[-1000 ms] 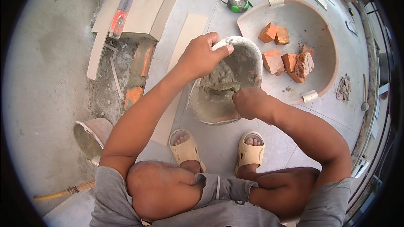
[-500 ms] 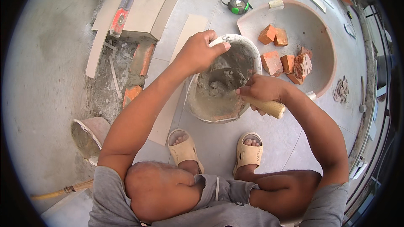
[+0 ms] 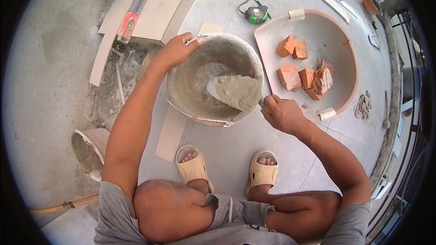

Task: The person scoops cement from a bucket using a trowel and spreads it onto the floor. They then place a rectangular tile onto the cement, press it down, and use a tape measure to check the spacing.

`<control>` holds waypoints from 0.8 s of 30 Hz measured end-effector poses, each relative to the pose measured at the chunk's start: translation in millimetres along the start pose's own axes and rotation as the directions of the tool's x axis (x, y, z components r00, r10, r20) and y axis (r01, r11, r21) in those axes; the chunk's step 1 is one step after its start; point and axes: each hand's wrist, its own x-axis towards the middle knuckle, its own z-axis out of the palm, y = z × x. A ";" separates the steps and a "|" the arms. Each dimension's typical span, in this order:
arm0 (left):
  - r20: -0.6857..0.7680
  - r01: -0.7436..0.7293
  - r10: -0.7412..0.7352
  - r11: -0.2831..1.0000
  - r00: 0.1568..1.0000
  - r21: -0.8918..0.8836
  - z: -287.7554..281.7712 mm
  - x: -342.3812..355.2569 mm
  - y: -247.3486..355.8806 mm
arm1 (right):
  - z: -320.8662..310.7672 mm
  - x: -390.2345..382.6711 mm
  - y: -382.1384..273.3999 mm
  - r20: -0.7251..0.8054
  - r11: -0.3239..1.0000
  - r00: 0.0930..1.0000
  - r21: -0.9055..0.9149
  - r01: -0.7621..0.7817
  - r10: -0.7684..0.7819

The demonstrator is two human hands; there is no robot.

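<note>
grey mortar (image 3: 240, 91) on trowel (image 3: 212, 89), in right hand (image 3: 285, 114), left hand (image 3: 178, 51) on bucket (image 3: 187, 84)

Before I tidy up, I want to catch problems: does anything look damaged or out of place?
Yes: a brick piece in the basin has a jagged, broken face; what looks like a crumpled cloth lies on the floor.
</note>
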 end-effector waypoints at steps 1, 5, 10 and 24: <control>-0.041 -0.031 0.032 0.999 0.999 0.030 3.2 2.0 -1.4 | 11.0 1.2 4.1 -0.018 1.000 1.000 -0.003 -0.002 0.002; -0.093 -0.059 0.072 0.989 0.993 0.136 5.2 2.7 2.1 | 39.9 -0.2 19.9 0.015 0.994 0.995 -0.053 -0.093 0.094; -0.099 -0.054 0.074 0.981 0.992 0.187 2.2 -4.2 4.0 | 61.9 -35.7 45.1 -0.036 0.994 0.994 -0.032 -0.100 0.099; -0.108 -0.116 0.132 0.983 0.985 0.141 3.3 -0.8 -3.5 | -59.8 -37.8 12.3 -0.133 0.851 0.986 0.524 -0.019 0.105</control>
